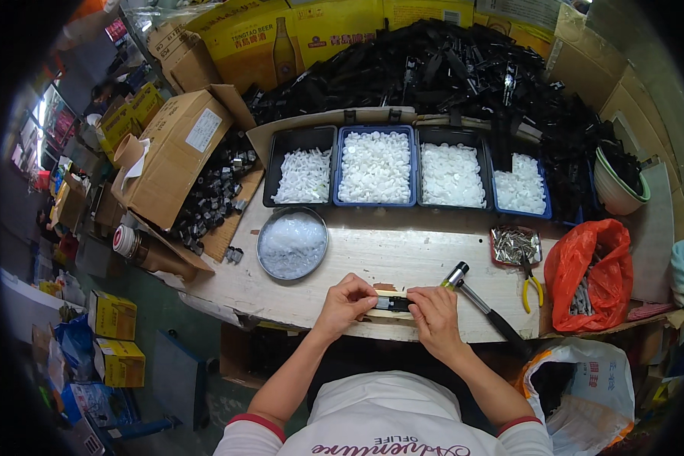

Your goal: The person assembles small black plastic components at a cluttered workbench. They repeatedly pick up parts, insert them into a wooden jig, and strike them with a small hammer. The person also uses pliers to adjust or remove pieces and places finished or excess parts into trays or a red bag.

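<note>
Both hands (bare) pinch black part.

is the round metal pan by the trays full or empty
Full: the round metal pan holds a heap of small clear pieces covering nearly all its bottom.

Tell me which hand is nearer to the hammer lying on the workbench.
Right. The right hand lies just beside the hammer, close to its head, pinching the small black part. The left hand grips that part's other end, farther off.

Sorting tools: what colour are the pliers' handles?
Yellow; the pliers show best in the head view.
</note>
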{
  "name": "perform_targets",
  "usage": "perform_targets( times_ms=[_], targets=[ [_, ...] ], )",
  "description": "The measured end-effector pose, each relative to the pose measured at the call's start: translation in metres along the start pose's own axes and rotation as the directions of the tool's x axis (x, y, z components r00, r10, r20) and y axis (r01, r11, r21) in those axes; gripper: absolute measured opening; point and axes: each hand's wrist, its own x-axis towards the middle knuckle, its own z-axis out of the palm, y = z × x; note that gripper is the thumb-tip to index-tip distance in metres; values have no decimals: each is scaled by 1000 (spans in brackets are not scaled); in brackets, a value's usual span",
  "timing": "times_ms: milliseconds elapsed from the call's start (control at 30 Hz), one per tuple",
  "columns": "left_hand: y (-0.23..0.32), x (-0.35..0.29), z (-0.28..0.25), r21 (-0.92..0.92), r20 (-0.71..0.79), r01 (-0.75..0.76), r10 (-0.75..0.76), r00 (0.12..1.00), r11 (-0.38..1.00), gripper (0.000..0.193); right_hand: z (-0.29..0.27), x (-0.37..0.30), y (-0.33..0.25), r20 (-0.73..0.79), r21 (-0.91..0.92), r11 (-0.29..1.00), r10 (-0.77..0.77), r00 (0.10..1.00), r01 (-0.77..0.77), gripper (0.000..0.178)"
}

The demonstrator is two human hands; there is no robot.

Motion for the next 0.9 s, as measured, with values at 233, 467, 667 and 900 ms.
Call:
perform_targets(
  times_ms=[233,467,667,900],
  targets=[
    [8,3,3,317,52,-156,147,988,935,7,-5,5,1,-1,43,999,4,1000,-4,14],
    [51,60,-3,736,74,-303,373,925,605,16,-71,34,78,-242,-258,910,266,933,-326,12],
    [84,147,3,965,-82,-58,507,858,254,23,-95,44,125,-111,-685,638,385,916,-351,13],
    [93,179,-5,951,-47,-71,368,929,300,21,-94,46,147,-121,-667,676,317,941,-313,8]
  ],
)
